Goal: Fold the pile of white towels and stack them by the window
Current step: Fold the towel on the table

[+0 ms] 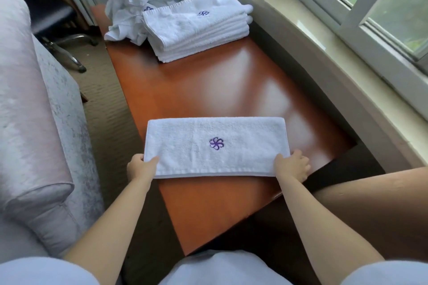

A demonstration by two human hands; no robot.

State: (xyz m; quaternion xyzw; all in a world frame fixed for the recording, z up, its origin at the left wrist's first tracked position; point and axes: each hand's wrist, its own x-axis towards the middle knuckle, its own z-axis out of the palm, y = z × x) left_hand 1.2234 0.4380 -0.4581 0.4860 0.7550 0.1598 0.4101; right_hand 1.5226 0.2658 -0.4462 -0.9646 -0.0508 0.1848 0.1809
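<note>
My left hand [141, 164] and right hand [292, 165] each pinched a near corner of the folded towel [215, 146], which lay flat on the table [208, 90] between them.

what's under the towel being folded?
The folded towel lies on the wooden table; left hand and right hand hold its near corners. Fingers beneath are hidden.
</note>
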